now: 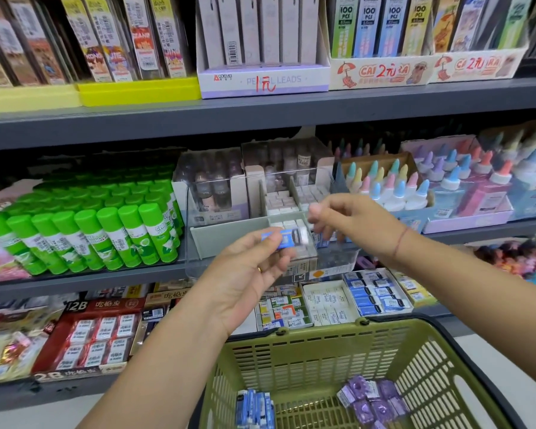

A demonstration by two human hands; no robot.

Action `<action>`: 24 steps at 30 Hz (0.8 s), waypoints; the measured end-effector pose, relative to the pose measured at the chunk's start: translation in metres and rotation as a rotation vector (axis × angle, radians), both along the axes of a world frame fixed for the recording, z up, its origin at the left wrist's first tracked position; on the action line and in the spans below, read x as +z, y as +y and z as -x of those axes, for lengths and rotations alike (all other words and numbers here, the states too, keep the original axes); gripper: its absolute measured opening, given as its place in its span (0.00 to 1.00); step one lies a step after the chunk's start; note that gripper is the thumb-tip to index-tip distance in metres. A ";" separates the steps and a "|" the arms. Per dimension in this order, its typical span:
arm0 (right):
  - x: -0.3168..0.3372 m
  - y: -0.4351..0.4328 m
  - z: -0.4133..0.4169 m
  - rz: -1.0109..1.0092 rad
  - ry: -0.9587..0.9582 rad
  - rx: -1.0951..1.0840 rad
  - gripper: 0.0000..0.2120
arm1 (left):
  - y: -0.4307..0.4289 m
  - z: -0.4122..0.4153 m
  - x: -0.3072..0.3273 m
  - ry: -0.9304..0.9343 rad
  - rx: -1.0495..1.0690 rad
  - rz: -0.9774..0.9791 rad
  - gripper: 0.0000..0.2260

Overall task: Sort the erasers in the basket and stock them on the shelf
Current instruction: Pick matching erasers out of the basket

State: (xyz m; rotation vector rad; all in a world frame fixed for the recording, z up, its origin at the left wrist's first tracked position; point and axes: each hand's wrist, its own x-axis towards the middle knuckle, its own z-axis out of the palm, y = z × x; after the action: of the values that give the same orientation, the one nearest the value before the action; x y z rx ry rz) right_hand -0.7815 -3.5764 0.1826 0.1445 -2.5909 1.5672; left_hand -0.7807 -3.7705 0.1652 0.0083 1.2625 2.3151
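My left hand (248, 267) pinches a blue-sleeved eraser (287, 238) in front of the clear divided shelf bin (198, 239). My right hand (347, 218) hovers just right of it above the bin's right compartment, fingers curled; blur hides whether it holds anything. The bin's back and middle sections hold several white erasers (280, 202). Below, the green basket (319, 342) holds a stack of blue erasers (254, 408) at its left and a pile of purple erasers (373, 400) at its right.
Green glue sticks (106, 227) fill the shelf left of the bin; pastel-capped glue bottles (393, 187) stand to its right. The lower shelf carries boxes of blue erasers (375, 292), white erasers (327, 301) and red 2B eraser boxes (96, 335). Pencil-lead boxes (263, 78) line the top shelf.
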 end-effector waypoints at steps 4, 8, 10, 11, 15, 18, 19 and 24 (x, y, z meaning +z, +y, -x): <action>-0.002 -0.020 -0.020 0.373 -0.226 0.201 0.14 | 0.003 -0.003 -0.002 0.048 0.016 0.002 0.12; -0.001 -0.015 -0.017 0.456 -0.197 0.132 0.04 | 0.003 -0.005 -0.004 0.302 0.101 0.338 0.07; 0.007 -0.001 -0.013 0.331 -0.125 0.064 0.04 | -0.002 -0.001 -0.011 0.612 0.209 0.823 0.03; 0.013 0.009 -0.010 0.189 -0.057 0.015 0.03 | -0.005 0.000 -0.015 0.761 0.260 1.066 0.04; 0.026 0.050 0.011 -0.416 0.086 -0.150 0.02 | -0.012 0.005 -0.028 0.898 0.188 1.445 0.13; 0.020 0.056 0.022 -0.645 0.024 -0.162 0.05 | -0.011 0.005 -0.033 0.836 0.138 1.402 0.10; 0.016 0.055 0.025 -0.695 0.019 -0.155 0.05 | -0.010 0.005 -0.033 0.827 0.156 1.377 0.08; -0.001 0.052 0.040 -0.895 0.044 -0.089 0.06 | -0.009 0.007 -0.033 0.778 0.180 1.306 0.05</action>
State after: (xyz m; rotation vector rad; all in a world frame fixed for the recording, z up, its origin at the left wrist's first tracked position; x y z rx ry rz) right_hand -0.8214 -3.5243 0.1820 0.1229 -2.9871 0.2784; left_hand -0.7882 -3.7796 0.1322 0.3767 3.0035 1.1637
